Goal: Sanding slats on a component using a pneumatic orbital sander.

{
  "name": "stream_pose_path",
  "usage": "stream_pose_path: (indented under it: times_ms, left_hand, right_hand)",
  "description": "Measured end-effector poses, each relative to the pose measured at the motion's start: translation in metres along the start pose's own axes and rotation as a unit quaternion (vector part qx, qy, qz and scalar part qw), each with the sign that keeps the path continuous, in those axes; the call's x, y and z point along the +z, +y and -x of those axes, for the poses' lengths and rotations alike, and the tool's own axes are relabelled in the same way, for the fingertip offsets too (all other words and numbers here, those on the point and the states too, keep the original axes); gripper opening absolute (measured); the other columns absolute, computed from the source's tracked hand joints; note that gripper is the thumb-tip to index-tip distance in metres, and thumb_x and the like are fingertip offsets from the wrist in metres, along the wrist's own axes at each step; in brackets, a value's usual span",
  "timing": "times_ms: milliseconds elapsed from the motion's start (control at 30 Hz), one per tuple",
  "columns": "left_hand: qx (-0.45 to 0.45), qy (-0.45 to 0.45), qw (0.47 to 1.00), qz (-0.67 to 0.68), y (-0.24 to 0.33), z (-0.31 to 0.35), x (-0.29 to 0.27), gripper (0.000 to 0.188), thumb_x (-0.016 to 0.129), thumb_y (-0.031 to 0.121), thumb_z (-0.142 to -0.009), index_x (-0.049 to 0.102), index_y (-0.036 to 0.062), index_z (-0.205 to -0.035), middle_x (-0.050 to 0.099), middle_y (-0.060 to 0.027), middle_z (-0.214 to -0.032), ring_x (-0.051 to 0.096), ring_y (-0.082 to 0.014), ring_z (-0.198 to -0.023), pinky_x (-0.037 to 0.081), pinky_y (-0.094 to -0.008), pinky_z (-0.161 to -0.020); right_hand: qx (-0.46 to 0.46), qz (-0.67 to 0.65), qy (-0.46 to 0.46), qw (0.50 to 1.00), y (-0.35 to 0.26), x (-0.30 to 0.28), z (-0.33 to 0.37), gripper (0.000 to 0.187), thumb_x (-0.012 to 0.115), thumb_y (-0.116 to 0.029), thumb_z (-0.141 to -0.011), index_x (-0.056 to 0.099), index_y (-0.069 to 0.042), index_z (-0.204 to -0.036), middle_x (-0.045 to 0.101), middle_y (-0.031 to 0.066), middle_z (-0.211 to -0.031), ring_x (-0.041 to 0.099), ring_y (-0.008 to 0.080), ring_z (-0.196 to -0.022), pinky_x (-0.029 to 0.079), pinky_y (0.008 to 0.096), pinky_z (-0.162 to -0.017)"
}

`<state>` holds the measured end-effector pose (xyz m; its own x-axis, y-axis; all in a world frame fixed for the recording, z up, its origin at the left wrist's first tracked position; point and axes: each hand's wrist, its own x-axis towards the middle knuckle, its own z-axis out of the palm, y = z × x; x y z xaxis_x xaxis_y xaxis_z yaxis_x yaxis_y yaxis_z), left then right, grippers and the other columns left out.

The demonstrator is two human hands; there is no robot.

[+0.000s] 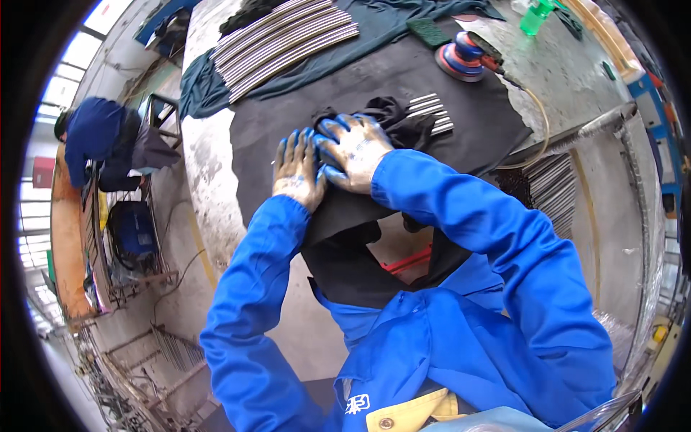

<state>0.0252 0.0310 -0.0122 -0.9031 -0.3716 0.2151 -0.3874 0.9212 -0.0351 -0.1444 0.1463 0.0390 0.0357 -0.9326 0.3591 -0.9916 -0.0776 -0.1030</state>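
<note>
My left hand (296,171), in a stained glove with blue fingertips, lies flat with its fingers stretched out over the black mat (266,126). Beside it, my right hand (356,150), gloved alike, presses down with fingers spread at the edge of a bunched black cloth (392,119). The two hands touch or nearly touch at the thumbs. From the cloth's right side stick out the ends of several shiny metal rods (432,111). How far the rods reach under the cloth and hands is hidden.
A row of metal rods (284,43) lies on dark green fabric (194,86) at the far side. To the right are a sander (464,57) with a hose, a green scouring pad (429,33) and a green bottle (534,18). A person (101,137) bends over at the left.
</note>
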Motion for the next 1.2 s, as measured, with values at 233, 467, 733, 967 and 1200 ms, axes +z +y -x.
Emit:
stream_pose_path:
  times_ms: [233,467,733,967,1200]
  left_hand:
    - [-0.01,-0.006,1.0,0.008,0.013,-0.01,-0.017,0.067,0.044,0.042,-0.094,0.028,0.0039,-0.147,0.033,-0.019,-0.151,0.027,-0.037,-0.141,0.012,-0.0472,-0.118]
    - [-0.005,-0.01,1.0,0.008,0.012,-0.003,-0.015,0.067,0.042,0.044,-0.095,0.028,0.0041,-0.147,0.031,-0.0199,-0.151,0.026,-0.0381,-0.141,0.014,-0.0483,-0.118]
    - [-0.007,0.001,1.0,-0.003,0.016,0.002,-0.013,0.067,0.04,0.045,-0.096,0.027,0.0052,-0.148,0.03,-0.02,-0.152,0.025,-0.0379,-0.142,0.014,-0.0486,-0.117]
    - [-0.011,-0.008,1.0,0.013,0.012,0.001,-0.015,0.068,0.039,0.047,-0.096,0.026,0.0057,-0.149,0.028,-0.0196,-0.153,0.023,-0.0379,-0.143,0.012,-0.0482,-0.118]
    - [0.007,-0.006,1.0,0.002,0.019,-0.004,-0.017,0.07,0.04,0.047,-0.095,0.024,0.0054,-0.149,0.025,-0.0194,-0.154,0.021,-0.0378,-0.143,0.01,-0.0482,-0.118]
  right_hand:
    - [0.102,0.071,-0.016,0.992,0.155,-0.029,0.091,0.051,0.056,-0.036,-0.087,0.048,-0.024,-0.136,0.045,0.0156,-0.141,0.048,0.0402,-0.122,0.039,0.0481,-0.102]
    - [0.232,0.103,-0.105,0.961,0.177,-0.076,0.119,0.056,0.062,-0.028,-0.084,0.046,-0.026,-0.138,0.046,0.0151,-0.139,0.053,0.0403,-0.115,0.046,0.0452,-0.096]
    - [0.242,-0.044,-0.11,0.963,0.202,-0.088,0.111,0.059,0.067,-0.021,-0.08,0.047,-0.022,-0.135,0.048,0.0165,-0.135,0.053,0.0385,-0.114,0.045,0.0439,-0.098]
    - [0.115,-0.028,0.032,0.992,0.163,-0.086,0.073,0.057,0.068,-0.022,-0.077,0.05,-0.015,-0.13,0.051,0.0176,-0.127,0.054,0.0367,-0.11,0.046,0.0428,-0.094]
    - [0.097,0.046,-0.228,0.968,0.033,-0.049,0.003,0.041,0.064,-0.03,-0.076,0.057,-0.011,-0.111,0.056,0.0167,-0.115,0.057,0.0362,-0.102,0.047,0.0488,-0.081]
